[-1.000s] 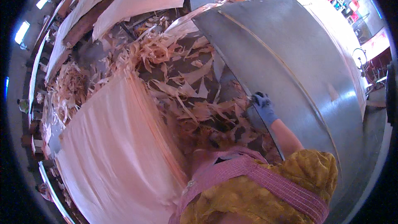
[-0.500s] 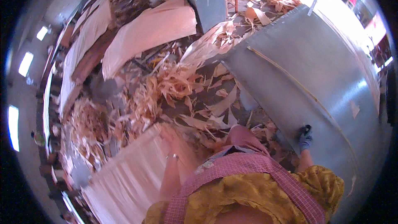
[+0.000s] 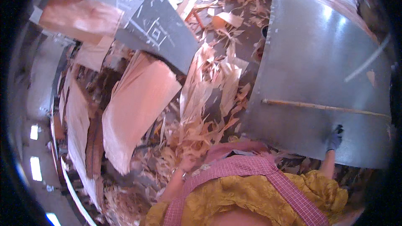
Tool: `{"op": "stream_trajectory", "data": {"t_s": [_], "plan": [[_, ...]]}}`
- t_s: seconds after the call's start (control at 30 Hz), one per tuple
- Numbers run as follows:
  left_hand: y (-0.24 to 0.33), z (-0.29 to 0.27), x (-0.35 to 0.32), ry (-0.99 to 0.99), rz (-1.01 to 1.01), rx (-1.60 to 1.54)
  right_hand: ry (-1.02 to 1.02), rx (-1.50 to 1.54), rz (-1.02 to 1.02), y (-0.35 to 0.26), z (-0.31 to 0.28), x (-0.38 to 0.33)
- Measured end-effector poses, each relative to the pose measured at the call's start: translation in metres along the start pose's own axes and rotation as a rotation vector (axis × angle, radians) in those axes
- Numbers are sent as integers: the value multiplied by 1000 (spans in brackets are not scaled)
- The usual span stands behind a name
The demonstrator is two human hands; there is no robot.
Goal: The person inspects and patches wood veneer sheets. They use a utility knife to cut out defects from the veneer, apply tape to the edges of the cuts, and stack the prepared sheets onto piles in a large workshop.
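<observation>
pale marks (image 3: pixel 156 34), perhaps writing, on grey pillar (image 3: pixel 178 46)

Left arm (image 3: pixel 171 187) angles forward, right arm (image 3: pixel 328 164) extends ahead, gloved fingers (image 3: pixel 338 129) foremost.

Stick (image 3: pixel 325 107) on the tabletop (image 3: pixel 310 62) at right, scraps (image 3: pixel 194 104) to its left, veneer stack (image 3: pixel 138 104) farther left.

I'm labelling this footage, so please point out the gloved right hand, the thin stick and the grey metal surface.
Gloved right hand (image 3: pixel 334 139): head view, middle of the glove.
Thin stick (image 3: pixel 326 108): head view, mid-length.
Grey metal surface (image 3: pixel 310 62): head view, bare area beyond the stick.
</observation>
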State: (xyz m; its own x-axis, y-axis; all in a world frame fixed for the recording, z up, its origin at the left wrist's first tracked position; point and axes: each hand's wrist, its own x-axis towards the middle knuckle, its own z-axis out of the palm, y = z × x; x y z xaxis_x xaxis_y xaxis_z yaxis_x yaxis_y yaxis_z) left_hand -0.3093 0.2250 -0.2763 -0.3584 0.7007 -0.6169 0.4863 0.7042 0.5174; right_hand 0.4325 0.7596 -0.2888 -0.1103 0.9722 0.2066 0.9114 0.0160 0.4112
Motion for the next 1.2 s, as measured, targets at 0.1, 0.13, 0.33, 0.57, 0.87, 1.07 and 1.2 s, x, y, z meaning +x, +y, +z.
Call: {"op": "stream_trajectory", "data": {"t_s": [0.1,0.13,0.33,0.57,0.87,1.07,1.2], "plan": [[-41,-74,28,-116,-294,52,82,70,199,-100,-43,-7],[-50,-107,44,-109,-369,76,-67,453,459,-142,-69,-11],[-72,-265,205,-41,-404,101,-301,896,739,-276,-209,57],[113,-488,547,125,84,218,-314,658,1078,-354,-251,94],[415,-596,844,-64,480,-61,518,2122,1467,-475,-224,309],[435,-597,954,-96,408,24,734,2089,1425,-560,-226,594],[454,-629,1017,-470,55,117,822,2039,1458,-598,-236,767]]}}
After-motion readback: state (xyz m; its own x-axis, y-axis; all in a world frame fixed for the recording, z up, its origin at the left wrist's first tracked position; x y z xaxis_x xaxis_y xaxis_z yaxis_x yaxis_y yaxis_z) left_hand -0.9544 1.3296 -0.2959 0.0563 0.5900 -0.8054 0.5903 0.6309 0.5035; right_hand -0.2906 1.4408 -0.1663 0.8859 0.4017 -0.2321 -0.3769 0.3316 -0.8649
